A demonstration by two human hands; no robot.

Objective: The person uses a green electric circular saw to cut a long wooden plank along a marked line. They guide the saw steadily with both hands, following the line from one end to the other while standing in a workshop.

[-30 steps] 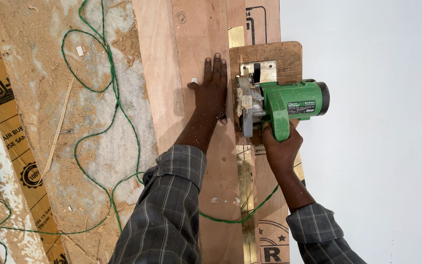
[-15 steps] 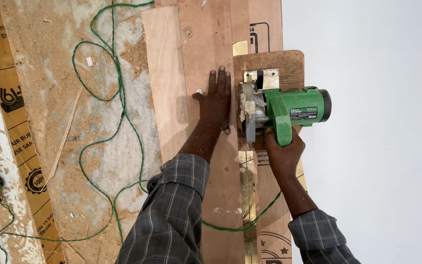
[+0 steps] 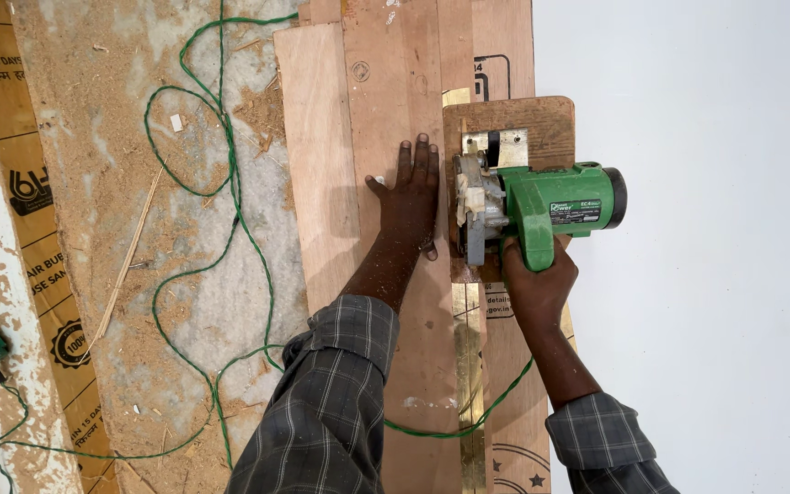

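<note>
We look down on our own two hands at work over long wooden boards [image 3: 395, 82] lying side by side on a sawdust-covered floor [image 3: 93, 183]. Our left hand [image 3: 411, 203] lies flat, fingers spread and unclenched, pressing a board just beside the saw. Our right hand [image 3: 536, 284] grips the handle of a green power saw [image 3: 541, 206], which sits on a small wooden base plate [image 3: 541, 119] at the boards' right edge. A green cord [image 3: 230, 210] loops across the floor to the left. White open surface [image 3: 706, 274] stretches to the right.
</note>
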